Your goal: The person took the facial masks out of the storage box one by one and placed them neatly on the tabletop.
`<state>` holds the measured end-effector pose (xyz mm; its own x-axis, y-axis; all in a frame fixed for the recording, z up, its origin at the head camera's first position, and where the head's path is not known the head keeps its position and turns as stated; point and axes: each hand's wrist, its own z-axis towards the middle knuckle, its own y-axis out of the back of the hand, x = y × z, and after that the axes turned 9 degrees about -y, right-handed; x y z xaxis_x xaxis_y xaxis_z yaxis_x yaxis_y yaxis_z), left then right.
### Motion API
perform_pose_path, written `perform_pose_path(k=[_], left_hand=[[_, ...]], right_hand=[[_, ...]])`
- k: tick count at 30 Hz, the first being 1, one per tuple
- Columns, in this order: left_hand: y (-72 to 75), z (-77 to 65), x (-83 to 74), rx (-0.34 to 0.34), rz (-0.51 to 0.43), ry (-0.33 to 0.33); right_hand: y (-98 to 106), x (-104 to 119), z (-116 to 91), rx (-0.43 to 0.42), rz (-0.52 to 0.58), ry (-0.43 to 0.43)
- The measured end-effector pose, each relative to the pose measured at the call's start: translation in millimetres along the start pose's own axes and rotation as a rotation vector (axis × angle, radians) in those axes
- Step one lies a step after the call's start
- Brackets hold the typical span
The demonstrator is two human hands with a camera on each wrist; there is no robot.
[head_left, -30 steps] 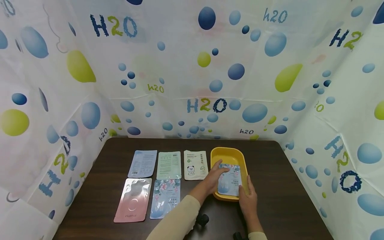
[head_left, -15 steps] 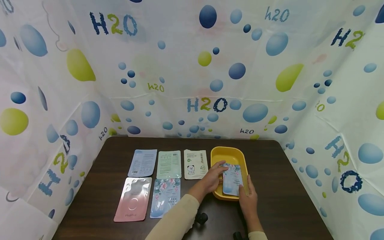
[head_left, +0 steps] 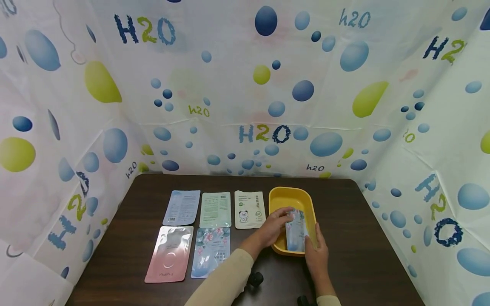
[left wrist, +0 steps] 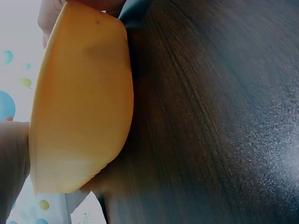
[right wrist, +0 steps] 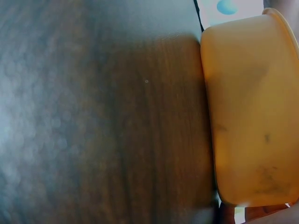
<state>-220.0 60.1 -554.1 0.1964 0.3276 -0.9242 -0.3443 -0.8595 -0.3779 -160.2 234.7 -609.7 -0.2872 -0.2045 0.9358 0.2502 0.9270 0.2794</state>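
Observation:
In the head view, a blue floral sheet mask packet (head_left: 295, 231) stands tilted over the yellow plastic bin (head_left: 289, 194). My left hand (head_left: 269, 229) reaches over the bin's left rim and pinches the packet's upper left part. At the bin's lower right corner, my right hand (head_left: 317, 253) grips the rim, thumb inside beside the packet's edge and fingers outside. The left wrist view shows the bin's outer wall (left wrist: 84, 102) with part of a hand above it. Another stretch of its wall (right wrist: 257, 112) fills the right side of the right wrist view; fingers are hidden there.
Left of the bin lie several packets: light blue (head_left: 181, 208), green (head_left: 215, 210), cream with a bear (head_left: 249, 210), pink (head_left: 169, 254) and blue floral (head_left: 211, 252). The dark wooden table (head_left: 367, 255) meets a patterned curtain (head_left: 222, 85) at the back and sides.
The held packet has shifted slightly right and turned, so its face looks narrower now. My left hand has curled in around its corner. My right hand and the bin have stayed in place.

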Motion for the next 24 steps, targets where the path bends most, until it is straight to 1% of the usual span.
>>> perform_pose_path(k=[3,6,10,15,20,24], left_hand=[[-1.8,-1.4,-0.2,-0.006,0.034,0.004],[-3.1,-2.0,1.1,-0.014,0.072,-0.002],[-3.8,-3.0,2.7,-0.022,0.106,-0.030],[-2.4,-4.7,3.6,-0.035,0.098,-0.049],[-1.7,-7.2,2.5,-0.057,0.058,-0.113],[2.7,-5.7,-0.9,-0.105,0.053,-0.167]], right_hand=[[-0.3,0.3,0.0,-0.014,-0.002,-0.009],[-0.4,-0.4,0.8,-0.018,-0.003,0.000],[-0.5,-1.8,1.0,-0.013,0.000,0.015],[0.5,-2.5,0.8,0.000,-0.002,0.015],[1.8,-1.5,0.7,0.011,0.007,-0.007],[1.0,-1.5,0.9,0.010,0.009,-0.009]])
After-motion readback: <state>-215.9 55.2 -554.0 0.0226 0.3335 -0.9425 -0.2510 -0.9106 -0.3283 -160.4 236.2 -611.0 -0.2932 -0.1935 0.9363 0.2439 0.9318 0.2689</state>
